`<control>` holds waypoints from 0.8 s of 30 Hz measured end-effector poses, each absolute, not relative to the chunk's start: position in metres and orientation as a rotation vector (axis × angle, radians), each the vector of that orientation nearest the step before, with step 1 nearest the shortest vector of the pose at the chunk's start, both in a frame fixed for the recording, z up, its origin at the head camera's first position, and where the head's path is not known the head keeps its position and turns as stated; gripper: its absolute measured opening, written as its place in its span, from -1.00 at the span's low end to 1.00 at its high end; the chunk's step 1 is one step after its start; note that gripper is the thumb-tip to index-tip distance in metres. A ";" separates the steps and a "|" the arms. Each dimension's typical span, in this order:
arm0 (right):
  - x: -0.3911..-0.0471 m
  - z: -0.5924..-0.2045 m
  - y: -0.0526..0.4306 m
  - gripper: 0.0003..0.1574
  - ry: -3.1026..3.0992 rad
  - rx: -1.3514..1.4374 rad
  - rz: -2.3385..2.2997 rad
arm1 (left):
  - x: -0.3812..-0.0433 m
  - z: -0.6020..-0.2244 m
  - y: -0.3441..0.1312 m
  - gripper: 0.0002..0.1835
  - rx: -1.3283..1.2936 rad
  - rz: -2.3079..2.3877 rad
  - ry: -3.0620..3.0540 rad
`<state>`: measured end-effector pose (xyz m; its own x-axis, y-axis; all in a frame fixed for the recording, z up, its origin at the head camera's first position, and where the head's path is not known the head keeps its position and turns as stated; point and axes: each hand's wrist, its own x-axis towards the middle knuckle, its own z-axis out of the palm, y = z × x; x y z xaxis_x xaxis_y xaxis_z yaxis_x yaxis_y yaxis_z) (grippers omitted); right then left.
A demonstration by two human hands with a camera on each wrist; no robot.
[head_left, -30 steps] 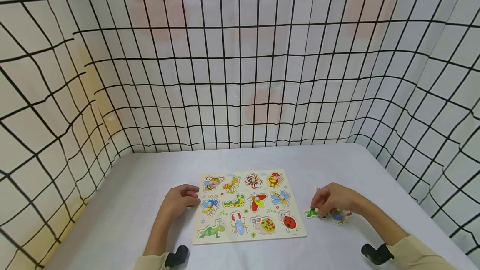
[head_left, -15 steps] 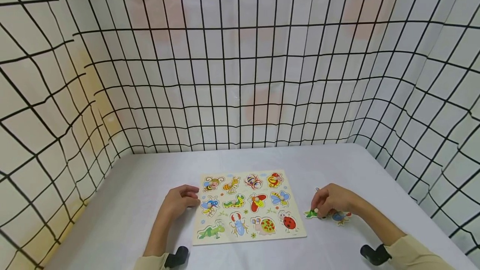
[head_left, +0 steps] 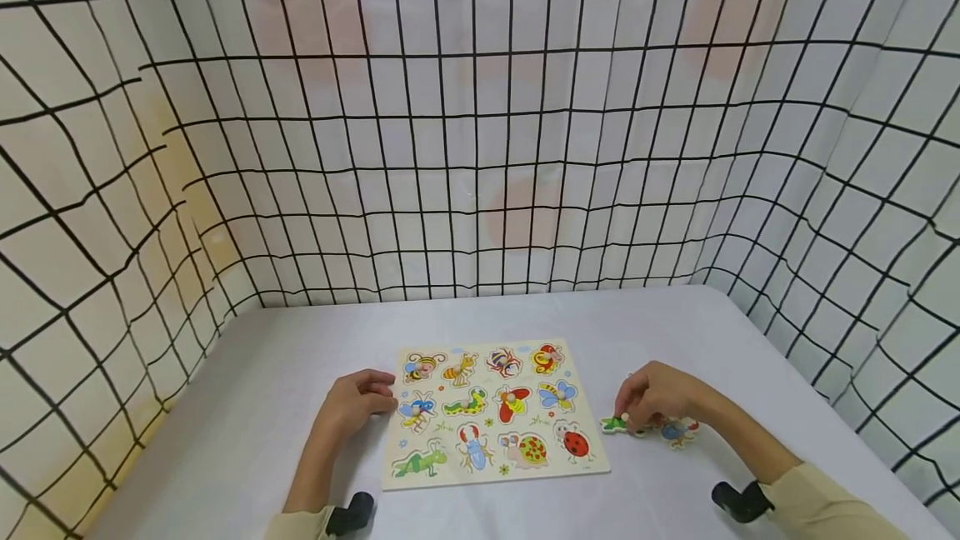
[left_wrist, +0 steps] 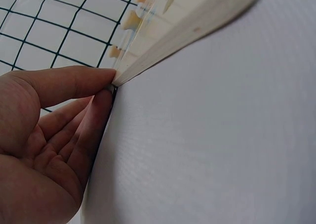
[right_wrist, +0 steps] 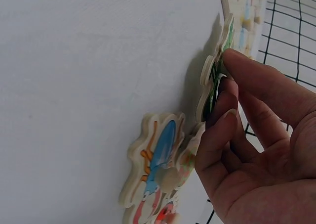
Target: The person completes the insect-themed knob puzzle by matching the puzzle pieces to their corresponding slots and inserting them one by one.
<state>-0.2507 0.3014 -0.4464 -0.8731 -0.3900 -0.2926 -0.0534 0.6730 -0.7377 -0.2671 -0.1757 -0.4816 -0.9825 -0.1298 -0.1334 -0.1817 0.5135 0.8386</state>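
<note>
A wooden peg puzzle board (head_left: pixel 457 480) with insect pictures lies on the white table. Knobbed pieces fill its two upper rows; the bottom row shows grasshopper, beetle, snail and ladybug shapes without knobs. My left hand (head_left: pixel 356 403) rests beside the board, thumb and fingertips touching its left edge, as the left wrist view also shows. To the right of the board, my right hand (head_left: pixel 662 397) pinches a green grasshopper puzzle piece (right_wrist: pixel 228 36) between thumb and fingers. In the right wrist view that piece stands tilted on edge, partly hidden by the fingers.
Close under the right hand lie other loose pieces, among them a blue beetle piece (right_wrist: pixel 164 140) with a wooden knob and a ladybug piece (right_wrist: pixel 165 211). A black grid net (head_left: pixel 480 165) over white cloth encloses the back and sides of the table.
My right hand has shifted slightly left toward the board, and the green grasshopper piece with it. The left hand stays at the board's edge. The head view has turned a little.
</note>
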 end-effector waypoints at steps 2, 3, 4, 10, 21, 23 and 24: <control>-0.252 -0.445 0.299 -0.83 2.470 -0.354 -1.056 | -0.266 -0.482 -0.177 -0.63 -0.268 1.497 2.687; -0.252 -0.444 0.298 -0.83 2.475 -0.358 -1.052 | -0.266 -0.482 -0.177 -0.63 -0.261 1.498 2.689; -0.253 -0.444 0.297 -0.83 2.478 -0.362 -1.047 | -0.266 -0.481 -0.177 -0.64 -0.261 1.502 2.686; -0.257 -0.439 0.284 -0.83 2.486 -0.372 -1.023 | -0.266 -0.481 -0.177 -0.64 -0.261 1.509 2.674; -0.264 -0.433 0.250 -0.84 2.495 -0.371 -1.065 | -0.266 -0.480 -0.176 -0.63 -0.252 1.508 2.677; -0.266 -0.433 0.244 -0.84 2.486 -0.391 -1.082 | -0.266 -0.480 -0.176 -0.62 -0.255 1.506 2.678; -0.267 -0.434 0.241 -0.85 2.483 -0.399 -1.088 | -0.265 -0.479 -0.176 -0.62 -0.256 1.507 2.678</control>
